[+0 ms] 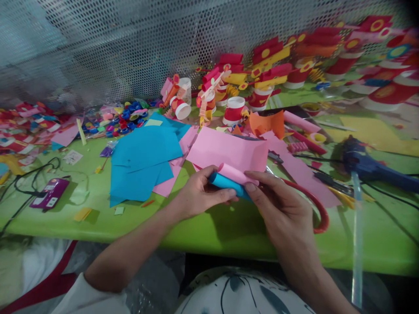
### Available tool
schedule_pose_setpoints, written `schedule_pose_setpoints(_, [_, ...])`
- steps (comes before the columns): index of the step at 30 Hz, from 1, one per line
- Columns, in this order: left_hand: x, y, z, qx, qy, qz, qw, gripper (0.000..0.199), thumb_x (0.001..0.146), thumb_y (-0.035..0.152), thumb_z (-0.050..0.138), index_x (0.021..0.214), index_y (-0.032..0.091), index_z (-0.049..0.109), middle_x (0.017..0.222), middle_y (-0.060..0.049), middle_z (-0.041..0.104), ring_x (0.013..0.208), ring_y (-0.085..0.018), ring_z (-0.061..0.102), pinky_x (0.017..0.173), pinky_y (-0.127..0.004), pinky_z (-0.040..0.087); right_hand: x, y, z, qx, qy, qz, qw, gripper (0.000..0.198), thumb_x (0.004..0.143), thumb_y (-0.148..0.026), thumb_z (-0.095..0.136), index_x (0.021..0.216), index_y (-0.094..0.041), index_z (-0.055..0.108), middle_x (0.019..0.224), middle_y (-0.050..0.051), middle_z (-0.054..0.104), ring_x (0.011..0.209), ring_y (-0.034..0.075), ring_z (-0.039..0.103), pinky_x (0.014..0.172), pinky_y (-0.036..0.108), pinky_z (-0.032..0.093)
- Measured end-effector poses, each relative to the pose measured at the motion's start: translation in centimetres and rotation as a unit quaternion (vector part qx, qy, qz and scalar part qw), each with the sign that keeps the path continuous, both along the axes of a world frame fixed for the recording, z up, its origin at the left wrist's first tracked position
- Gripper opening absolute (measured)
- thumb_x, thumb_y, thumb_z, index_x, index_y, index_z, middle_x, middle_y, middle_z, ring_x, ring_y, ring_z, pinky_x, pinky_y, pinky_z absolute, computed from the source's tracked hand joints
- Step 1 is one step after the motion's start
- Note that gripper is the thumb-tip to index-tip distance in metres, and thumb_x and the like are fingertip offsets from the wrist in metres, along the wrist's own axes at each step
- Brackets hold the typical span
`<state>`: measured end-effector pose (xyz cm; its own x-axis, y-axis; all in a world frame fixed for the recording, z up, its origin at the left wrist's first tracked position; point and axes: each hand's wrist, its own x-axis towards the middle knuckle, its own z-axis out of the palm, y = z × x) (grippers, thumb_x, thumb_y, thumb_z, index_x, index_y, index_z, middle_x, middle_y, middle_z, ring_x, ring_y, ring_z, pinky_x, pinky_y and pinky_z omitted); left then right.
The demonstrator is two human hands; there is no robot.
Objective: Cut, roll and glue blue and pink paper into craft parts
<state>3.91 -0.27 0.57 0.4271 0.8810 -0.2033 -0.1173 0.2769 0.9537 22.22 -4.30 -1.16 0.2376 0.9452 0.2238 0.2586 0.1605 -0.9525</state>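
Between my two hands, just above the table's near edge, are a pink paper roll and a blue paper roll, lying side by side and touching. My left hand is closed on their left end, its thumb along the blue roll. At the right end, my right hand pinches them between thumb and fingers. Behind the rolls lies a pink paper sheet. The red scissors handle curves out beside my right hand; its blades are hidden.
Blue paper sheets lie left of centre. A blue glue gun with a long clear glue stick stands right. A purple power strip with cables is at left. Paper cup models and bottle caps line the back, before a perforated metal panel.
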Motion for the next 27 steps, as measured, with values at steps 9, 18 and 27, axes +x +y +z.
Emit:
schedule_pose_setpoints(9, [0.12, -0.07, -0.16, 0.007, -0.006, 0.014, 1.000, 0.047, 0.078, 0.030, 0.090, 0.109, 0.018, 0.057, 0.086, -0.001, 0.073, 0.082, -0.022, 0.080, 0.075, -0.030, 0.063, 0.09, 0.10, -0.18, 0.013, -0.021, 0.002, 1.000, 0.018, 0.091, -0.035, 0.076, 0.108, -0.036, 0.080, 0.093, -0.002, 0.076, 0.076, 0.015, 0.065, 0.065, 0.029, 0.052])
schedule_pose_setpoints(18, [0.33, -0.16, 0.23, 0.022, 0.011, 0.026, 0.999, 0.048, 0.080, 0.036, 0.089, 0.110, 0.019, 0.056, 0.082, -0.002, 0.076, 0.079, -0.022, 0.080, 0.067, -0.027, 0.060, 0.12, 0.17, -0.24, 0.017, -0.053, -0.012, 0.998, 0.020, 0.091, -0.038, 0.076, 0.110, -0.033, 0.080, 0.091, 0.001, 0.076, 0.074, 0.018, 0.065, 0.064, 0.032, 0.054])
schedule_pose_setpoints(27, [0.12, -0.01, 0.20, 0.030, 0.035, -0.001, 0.999, 0.039, 0.082, 0.041, 0.086, 0.099, 0.018, 0.059, 0.081, -0.003, 0.074, 0.081, -0.022, 0.080, 0.071, -0.029, 0.061, 0.02, 0.08, 0.26, -0.005, -0.043, -0.026, 0.999, 0.022, 0.092, -0.041, 0.073, 0.110, -0.030, 0.080, 0.092, 0.003, 0.077, 0.074, 0.018, 0.069, 0.061, 0.031, 0.056])
